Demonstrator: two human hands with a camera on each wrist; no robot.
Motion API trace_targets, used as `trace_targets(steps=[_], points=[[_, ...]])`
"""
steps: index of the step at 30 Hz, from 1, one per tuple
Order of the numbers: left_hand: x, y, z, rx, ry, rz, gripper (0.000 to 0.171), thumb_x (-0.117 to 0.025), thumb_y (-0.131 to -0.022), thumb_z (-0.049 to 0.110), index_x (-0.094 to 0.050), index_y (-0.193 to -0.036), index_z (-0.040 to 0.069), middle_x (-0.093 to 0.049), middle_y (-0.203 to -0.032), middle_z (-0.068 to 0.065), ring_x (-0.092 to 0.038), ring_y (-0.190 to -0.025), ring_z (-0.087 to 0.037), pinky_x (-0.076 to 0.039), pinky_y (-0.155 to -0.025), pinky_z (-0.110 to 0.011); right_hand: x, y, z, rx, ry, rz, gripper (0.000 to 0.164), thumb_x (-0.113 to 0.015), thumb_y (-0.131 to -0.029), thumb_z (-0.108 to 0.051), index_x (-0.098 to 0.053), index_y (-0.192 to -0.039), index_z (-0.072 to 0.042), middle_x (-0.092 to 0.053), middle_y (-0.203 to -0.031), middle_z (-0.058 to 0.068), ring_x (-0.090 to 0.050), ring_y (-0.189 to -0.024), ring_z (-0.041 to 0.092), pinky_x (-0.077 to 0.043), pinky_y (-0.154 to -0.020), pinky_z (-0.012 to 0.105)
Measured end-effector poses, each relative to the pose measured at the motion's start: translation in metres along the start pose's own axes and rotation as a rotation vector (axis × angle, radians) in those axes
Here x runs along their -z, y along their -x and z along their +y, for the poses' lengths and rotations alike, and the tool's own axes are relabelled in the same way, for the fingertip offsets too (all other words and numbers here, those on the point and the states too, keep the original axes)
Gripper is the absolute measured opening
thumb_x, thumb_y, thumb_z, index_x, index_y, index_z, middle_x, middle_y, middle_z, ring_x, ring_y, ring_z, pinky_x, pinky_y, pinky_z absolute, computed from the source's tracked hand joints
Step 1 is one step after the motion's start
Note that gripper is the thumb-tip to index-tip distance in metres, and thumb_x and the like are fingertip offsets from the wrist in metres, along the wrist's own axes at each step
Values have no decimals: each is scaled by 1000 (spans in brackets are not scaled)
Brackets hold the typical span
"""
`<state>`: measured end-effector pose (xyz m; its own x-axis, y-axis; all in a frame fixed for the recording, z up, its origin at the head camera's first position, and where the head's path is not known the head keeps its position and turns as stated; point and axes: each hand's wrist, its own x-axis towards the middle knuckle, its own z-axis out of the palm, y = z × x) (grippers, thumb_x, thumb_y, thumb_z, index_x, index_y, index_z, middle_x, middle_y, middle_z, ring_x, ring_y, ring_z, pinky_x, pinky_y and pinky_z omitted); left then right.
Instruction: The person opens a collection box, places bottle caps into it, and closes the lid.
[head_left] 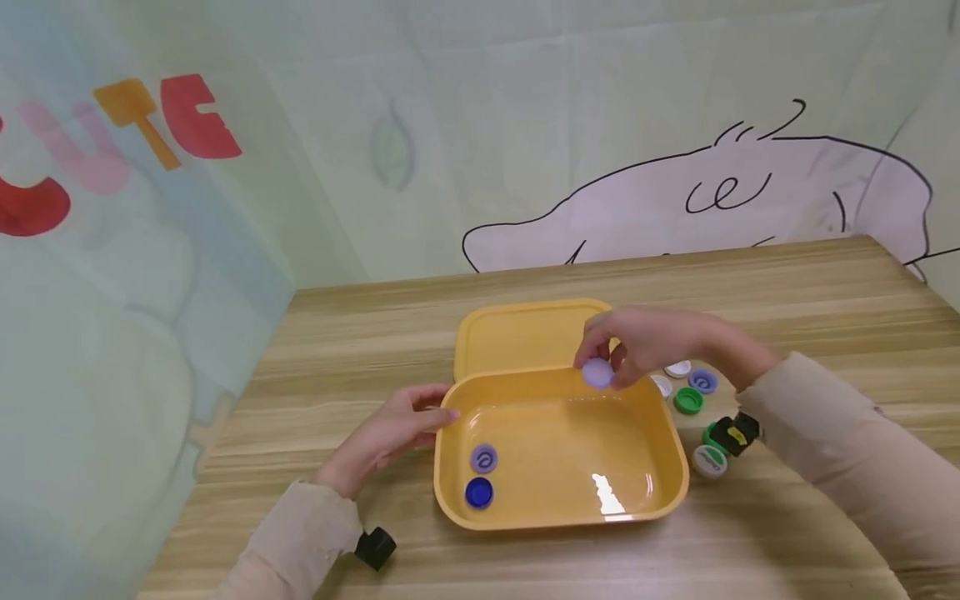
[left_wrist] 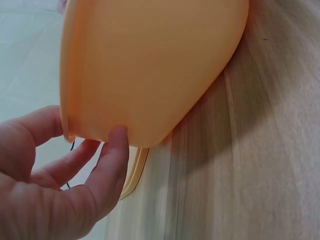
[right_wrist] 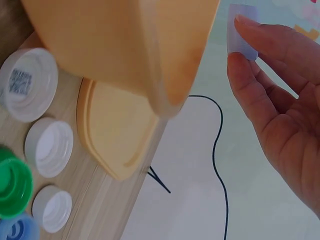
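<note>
A yellow plastic box (head_left: 570,521) stands on the wooden table. My left hand (head_left: 397,425) grips its left wall, thumb over the rim and fingers outside; the left wrist view shows fingertips (left_wrist: 118,135) against the outer wall. Above the box's far right part, my right hand (head_left: 637,337) pinches a pale lilac bottle cap (head_left: 597,373) between thumb and fingers. The right wrist view shows that cap (right_wrist: 243,31) edge-on. Inside the box, at the left, lie a purple cap (head_left: 483,458) and a dark blue cap (head_left: 479,492).
The yellow lid (head_left: 525,333) lies flat behind the box. To the right are several loose caps, among them a green cap (head_left: 688,400), a blue-purple cap (head_left: 703,382) and a white cap (head_left: 709,461). A printed cloth (head_left: 420,100) hangs behind the table.
</note>
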<state>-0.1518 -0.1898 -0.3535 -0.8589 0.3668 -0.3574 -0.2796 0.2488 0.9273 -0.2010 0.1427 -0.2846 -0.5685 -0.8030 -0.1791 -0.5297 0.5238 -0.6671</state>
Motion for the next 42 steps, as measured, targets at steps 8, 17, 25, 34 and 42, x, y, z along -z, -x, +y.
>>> trace_targets(steps=[8, 17, 25, 34, 42], points=[[2, 1, -1, 3, 2, -6, 49, -58, -90, 8, -41, -133, -8, -50, -126, -23, -59, -101, -24, -52, -85, -37, -6, -20, -9, 31, 15, -25, 35, -73, -75, 3, -67, -108, -6, -56, -94, 0, -52, -90, 18, -52, -80, 26], [1, 0, -1, -7, 10, -17, 50, -58, -90, 7, -40, -134, -10, -48, -125, -24, -59, -101, -23, -52, -86, -37, -11, -35, -15, 96, 0, -29, 33, -73, -75, 5, -66, -106, -1, -55, -92, 1, -52, -87, 17, -53, -79, 27], [-1, -1, -1, -6, 3, -11, 49, -57, -90, 7, -40, -133, -10, -49, -125, -23, -59, -100, -23, -52, -85, -37, -17, -48, -18, 145, 8, -46, 32, -72, -73, 5, -66, -105, 1, -55, -90, 2, -52, -85, 15, -53, -75, 22], [0, -1, 0, -3, -2, -20, 50, -58, -90, 8, -40, -133, -9, -50, -124, -23, -60, -99, -22, -53, -84, -36, -29, -62, -20, 164, 5, -63, 33, -72, -73, 4, -66, -106, 1, -55, -89, 1, -51, -83, 13, -52, -75, 22], [0, -1, 0, -3, 3, -22, 50, -58, -90, 8, -40, -133, -9, -50, -124, -22, -59, -99, -23, -53, -84, -36, -38, -71, -21, 231, 34, -80, 32, -72, -70, 4, -67, -102, 1, -55, -86, 2, -51, -80, 12, -50, -72, 20]])
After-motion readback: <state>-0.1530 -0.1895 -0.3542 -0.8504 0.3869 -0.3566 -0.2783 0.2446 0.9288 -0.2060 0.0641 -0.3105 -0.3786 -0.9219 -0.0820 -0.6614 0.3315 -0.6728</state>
